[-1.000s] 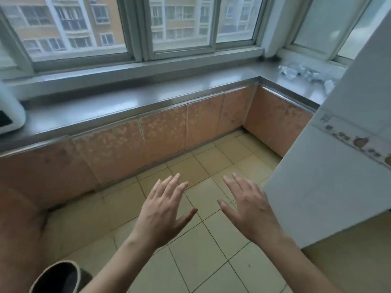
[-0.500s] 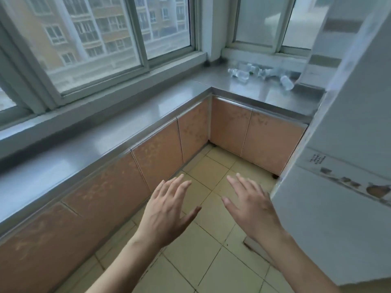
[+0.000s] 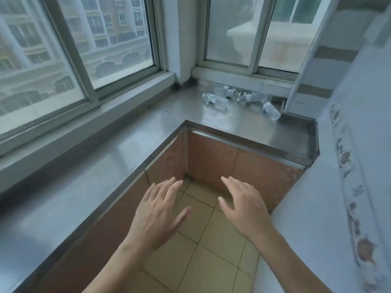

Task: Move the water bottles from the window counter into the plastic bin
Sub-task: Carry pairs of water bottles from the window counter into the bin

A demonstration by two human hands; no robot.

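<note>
Lying on their sides in a loose cluster, the water bottles (image 3: 239, 99) are small, clear plastic ones with pale caps and thin labels, and one label shows a touch of green. They rest on the far stretch of the steel counter (image 3: 249, 127), at about one o'clock from the hands, just below the right-hand window (image 3: 256, 32). One bottle (image 3: 271, 111) lies a little apart at the cluster's four o'clock, near a tall white panel (image 3: 304, 89) at the counter's end. Blur and the see-through plastic make the exact count hard to tell, and several bottles overlap so their outlines run together. Whether they hold water cannot be made out. Both hands hover palm down over the tiled floor (image 3: 203, 250), well apart from the bottles. The left hand (image 3: 156, 216) has its fingers spread wide and grips nothing; the right hand (image 3: 245, 206) is likewise spread flat and empty. At three o'clock a white surface with a printed strip of brown figures (image 3: 351, 210) fills the frame edge, its lettering too smeared to read. The counter runs in an L toward nine o'clock, where it is cut off by the frame, above brown cabinet doors (image 3: 211, 163). No bin shows anywhere in view.
</note>
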